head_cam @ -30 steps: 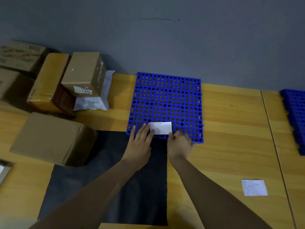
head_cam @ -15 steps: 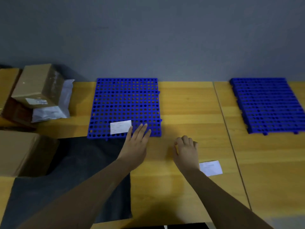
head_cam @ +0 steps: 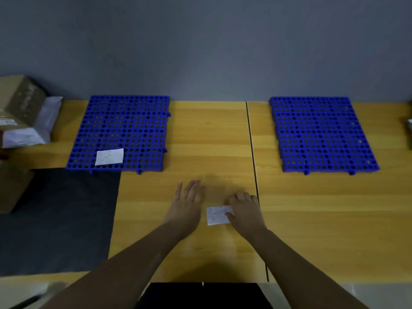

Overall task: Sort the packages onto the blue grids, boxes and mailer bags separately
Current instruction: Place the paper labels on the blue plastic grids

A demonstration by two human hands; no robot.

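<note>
Yellow wood makes up the surface (head_cam: 312, 219) under my forearms, two tops butted together with a dark seam (head_cam: 252, 152) running away from me. My left hand (head_cam: 188, 204) lies just left of a small white paper slip (head_cam: 217, 216), its fingers (head_cam: 194, 186) straight, close together and pointing away, holding nothing. My right hand (head_cam: 245, 210) sits at the slip's right end. Its thumb lies on the paper and its fingers are bent with the knuckles up, close to the seam. I cannot tell whether they pinch the slip or only press it down.

To my left a dark mat (head_cam: 60, 219) covers the near part of the surface. A brown box (head_cam: 11, 186) stands at the mat's far left, cut off by the frame.

Farther out lie the two grids, well apart, one on each side of the seam. The left blue grid (head_cam: 124, 126) bears a second white slip (head_cam: 109, 156) near its front edge, left of centre. The right blue grid (head_cam: 321, 134) carries nothing.

Left of the left blue grid, a cardboard box (head_cam: 20, 101) rests on a white mailer bag (head_cam: 33, 130), both off the grids. At the far right edge something small shows, too cropped to name. Behind everything rises a plain grey wall (head_cam: 200, 52).
</note>
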